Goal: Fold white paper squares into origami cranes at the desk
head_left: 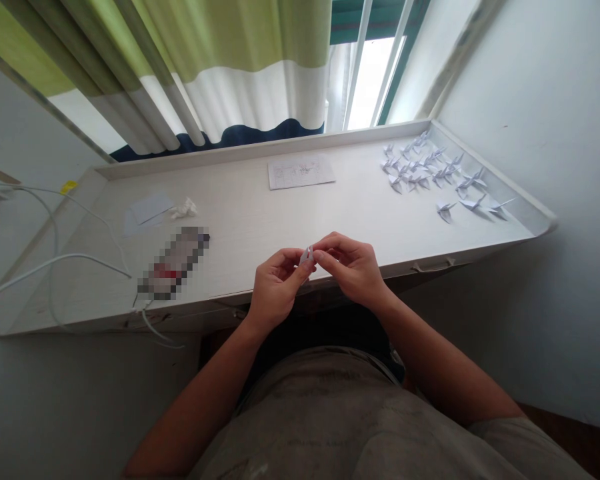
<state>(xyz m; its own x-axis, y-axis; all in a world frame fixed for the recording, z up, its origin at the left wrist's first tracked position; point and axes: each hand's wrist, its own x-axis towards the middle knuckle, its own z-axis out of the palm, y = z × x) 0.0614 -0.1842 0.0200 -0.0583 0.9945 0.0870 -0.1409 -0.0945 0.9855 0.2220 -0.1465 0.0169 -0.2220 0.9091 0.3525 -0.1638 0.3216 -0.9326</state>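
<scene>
Pinching from either side, the left grip (275, 288) and right grip (354, 268) are being clamped on a small white paper piece (307, 254), which is being held between them over the near edge of the surface (260, 220). Its shape is being mostly hidden by fingertips. Beyond the grip to the right, paper cranes (430, 170) are being shown clustered; straight beyond, a printed sheet (301, 171); leftward, a pixelated object (174, 261).

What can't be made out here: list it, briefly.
Head view, paper piece: mostly covered by the left hand and right hand; its shape is unclear.
Head view, blurred object on the desk: pixelated, unidentifiable.
Head view, printed sheet: print too small to read.
Head view, white cable: cut off by the left edge.
</scene>
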